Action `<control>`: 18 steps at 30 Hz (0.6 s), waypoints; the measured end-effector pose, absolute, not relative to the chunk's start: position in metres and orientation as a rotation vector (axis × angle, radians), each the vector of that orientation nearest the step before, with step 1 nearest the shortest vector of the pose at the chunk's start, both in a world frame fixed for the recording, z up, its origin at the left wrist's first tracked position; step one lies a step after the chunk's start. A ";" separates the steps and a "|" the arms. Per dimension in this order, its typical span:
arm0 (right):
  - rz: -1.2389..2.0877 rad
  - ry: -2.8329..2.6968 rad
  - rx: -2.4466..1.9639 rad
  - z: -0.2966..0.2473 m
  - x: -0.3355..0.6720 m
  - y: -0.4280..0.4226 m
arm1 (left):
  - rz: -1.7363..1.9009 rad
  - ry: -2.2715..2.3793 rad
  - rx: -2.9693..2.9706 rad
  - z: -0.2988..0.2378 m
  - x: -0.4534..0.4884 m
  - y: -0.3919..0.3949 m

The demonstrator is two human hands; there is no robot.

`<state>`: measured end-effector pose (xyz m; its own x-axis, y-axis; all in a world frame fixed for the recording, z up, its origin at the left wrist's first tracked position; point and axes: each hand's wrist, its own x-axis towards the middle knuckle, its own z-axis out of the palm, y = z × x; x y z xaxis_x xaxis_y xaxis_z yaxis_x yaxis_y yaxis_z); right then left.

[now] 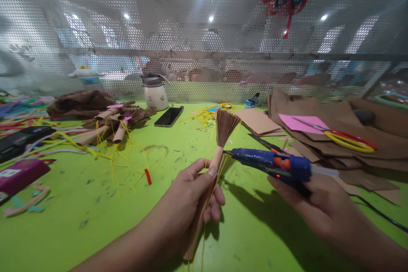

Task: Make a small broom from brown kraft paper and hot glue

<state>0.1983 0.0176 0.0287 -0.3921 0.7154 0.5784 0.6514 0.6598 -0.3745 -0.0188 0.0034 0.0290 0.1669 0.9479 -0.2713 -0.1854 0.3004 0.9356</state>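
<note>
My left hand (199, 191) is closed around a small broom of folded brown paper (226, 125), its fringed end fanned out at the top. A lighter paper band (216, 157) wraps its neck, and yellow strands (204, 238) run down along the handle. In my right hand (321, 204) is a blue hot glue gun (261, 159) with a red light lit. Its nozzle points left and is right at the band; whether it touches, I cannot tell. A clear glue stick (325, 171) sticks out of its back end.
Similar paper brooms (119, 131) lie at the left, near a phone (168, 117) and a white jar (155, 93). Brown paper sheets (341, 144), a pink sheet (302, 122) and scissors (349, 140) lie at the right. A black cord (379, 212) trails off rightward. A perforated panel (191, 29) stands behind.
</note>
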 end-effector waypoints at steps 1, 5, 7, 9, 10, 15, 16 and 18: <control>0.099 -2.153 -1.052 0.029 0.199 0.018 | 0.987 1.082 0.909 0.029 -0.019 0.003; 0.105 -2.191 -1.058 0.027 0.204 0.017 | 1.001 1.075 0.918 0.028 -0.019 0.003; 0.148 -2.218 -1.052 0.026 0.206 0.016 | 1.001 1.068 0.918 0.028 -0.020 0.003; 0.205 -2.253 -1.050 0.025 0.206 0.014 | 1.000 1.065 0.915 0.028 -0.021 0.003; 0.229 -2.257 -1.057 0.025 0.206 0.012 | 1.000 1.061 0.915 0.028 -0.021 0.003; 0.261 -2.232 -1.090 0.026 0.205 0.008 | 1.004 1.061 0.919 0.030 -0.021 0.002; 0.248 -2.228 -1.092 0.025 0.206 0.009 | 1.005 1.062 0.918 0.029 -0.021 0.003; 0.223 -2.225 -1.102 0.024 0.209 0.011 | 1.008 1.054 0.916 0.028 -0.021 0.003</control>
<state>0.2089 0.0111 0.0238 -0.4456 0.7628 0.4685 0.6545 0.6347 -0.4108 -0.0209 0.0032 0.0283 0.1747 0.9533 -0.2463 -0.2042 0.2798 0.9381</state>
